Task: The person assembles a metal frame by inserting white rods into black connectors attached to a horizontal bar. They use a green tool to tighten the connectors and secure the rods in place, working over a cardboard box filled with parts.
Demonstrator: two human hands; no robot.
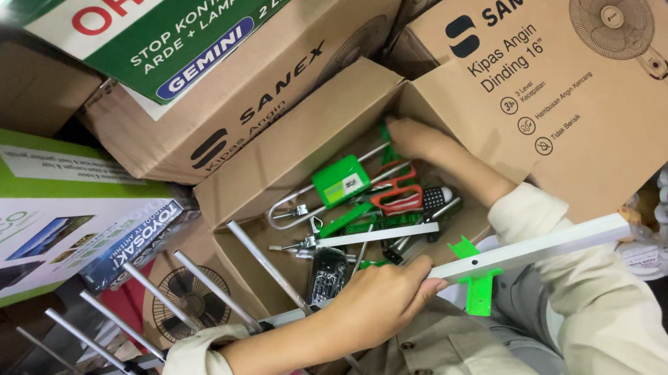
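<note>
right fingertips (395,129) hidden in box (318,134)

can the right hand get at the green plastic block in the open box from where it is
Probably yes: the right hand is already inside the open cardboard box, and the green block lies uncovered on top of the metal parts, close beside it, with nothing between them.

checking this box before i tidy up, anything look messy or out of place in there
Yes: the open box holds a loose jumble of green brackets, metal rods and clamps, piled at all angles. The right hand reaches into it; the left hand holds a white bar across it.
</note>
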